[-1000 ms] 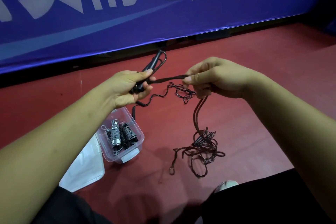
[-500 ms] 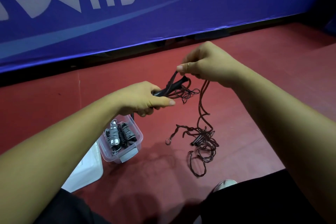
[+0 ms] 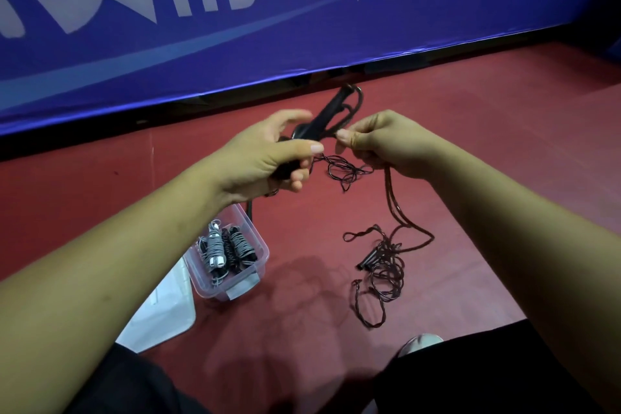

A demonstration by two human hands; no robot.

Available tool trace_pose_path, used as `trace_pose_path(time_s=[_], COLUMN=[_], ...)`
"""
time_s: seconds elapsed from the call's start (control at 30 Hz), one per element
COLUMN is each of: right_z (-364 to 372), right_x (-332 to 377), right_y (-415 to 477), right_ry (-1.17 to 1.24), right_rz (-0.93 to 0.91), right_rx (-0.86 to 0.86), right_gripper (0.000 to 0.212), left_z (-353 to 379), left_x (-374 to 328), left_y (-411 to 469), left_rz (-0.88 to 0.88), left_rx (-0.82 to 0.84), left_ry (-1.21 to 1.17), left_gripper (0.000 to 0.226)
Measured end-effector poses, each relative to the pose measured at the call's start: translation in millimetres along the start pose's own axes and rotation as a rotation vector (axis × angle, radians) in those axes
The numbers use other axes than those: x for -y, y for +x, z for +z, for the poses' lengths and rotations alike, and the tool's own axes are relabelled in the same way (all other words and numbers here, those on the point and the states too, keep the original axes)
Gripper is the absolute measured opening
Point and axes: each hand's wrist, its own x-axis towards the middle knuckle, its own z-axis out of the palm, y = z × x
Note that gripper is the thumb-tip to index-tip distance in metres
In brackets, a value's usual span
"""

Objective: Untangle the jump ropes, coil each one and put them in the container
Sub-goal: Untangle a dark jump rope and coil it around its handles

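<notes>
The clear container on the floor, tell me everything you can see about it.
The container is a small rectangular tub of clear plastic with a grey clasp on its near end. It stands open and upright on the red floor, its far left corner hidden by the left forearm. Coiled jump ropes, one grey and the rest black, lie inside. A pale lid lies flat beside it.

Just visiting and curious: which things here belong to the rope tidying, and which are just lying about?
In the job:
black jump-rope handles gripped by left hand
thin dark rope pinched by right hand
clear plastic container holding coiled ropes

Lying about:
flat white lid
blue lettered banner
</notes>
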Motion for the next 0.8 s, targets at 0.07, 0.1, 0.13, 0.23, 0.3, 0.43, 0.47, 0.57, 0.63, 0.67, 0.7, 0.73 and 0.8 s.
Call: trace_pose_path(time_s=[0.07, 0.1, 0.13, 0.23, 0.3, 0.43, 0.47, 0.57, 0.63, 0.67, 0.7, 0.73, 0.8], right_z=[3.2, 4.5, 5.2, 6.1, 4.9, 4.3, 4.6, 7.3, 10.7, 12.5, 13.8, 14.6, 14.8], right_x=[-0.2, -0.3, -0.5, 0.5, 4.5, 20.3, 24.2, 36.3, 43.0, 44.4, 45.4, 45.5, 45.1], right_y=[-0.4, -1.2, -2.5, -10.4, -16.1, -26.2, -28.2, -36.1, -41.7, -43.0, -43.8, -43.5, -42.1], right_ry=[0.037, 0.048, 0.055, 0.030, 0.001, -0.081, -0.115, -0.247, -0.338, -0.372, -0.386, -0.387, -0.395], right_rz=[0.036, 0.056, 0.078, 0.103, 0.092, 0.061, 0.053, 0.024, 0.002, 0.001, 0.011, 0.024, 0.039], right_rx=[0.049, 0.071, 0.093, 0.139, 0.139, 0.122, 0.112, 0.094, 0.120, 0.131, 0.135, 0.131, 0.103], right_gripper=[0.033, 0.031, 0.030, 0.032, 0.034, 0.035, 0.034, 0.024, 0.024, 0.028, 0.030, 0.032, 0.030], left_z=[-3.0, -3.8, -4.7, -14.9, -23.7, -30.2, -30.6, -33.5, -35.4, -36.0, -36.7, -37.5, -40.4], left_x=[0.3, 0.2, -0.3, -2.5, -3.6, 2.6, 3.5, 1.3, 0.0, 0.1, 0.3, 0.9, 3.5], left_y=[2.6, 3.8, 5.2, 11.3, 12.6, 16.3, 16.9, 14.9, 13.3, 12.7, 12.1, 11.7, 11.8], left_rz=[0.003, 0.016, 0.025, 0.025, 0.010, -0.021, -0.025, -0.022, -0.015, -0.006, 0.007, 0.020, 0.033], left_rx=[-0.023, -0.033, -0.060, -0.194, -0.231, -0.208, -0.205, -0.197, -0.211, -0.232, -0.268, -0.311, -0.390], left_ry=[-0.058, -0.056, -0.055, -0.097, -0.104, -0.037, -0.026, 0.043, 0.088, 0.134, 0.215, 0.322, 0.518], left_gripper=[0.043, 0.028, 0.011, 0.014, 0.017, 0.016, 0.014, 0.011, 0.015, 0.018, 0.020, 0.022, 0.030])
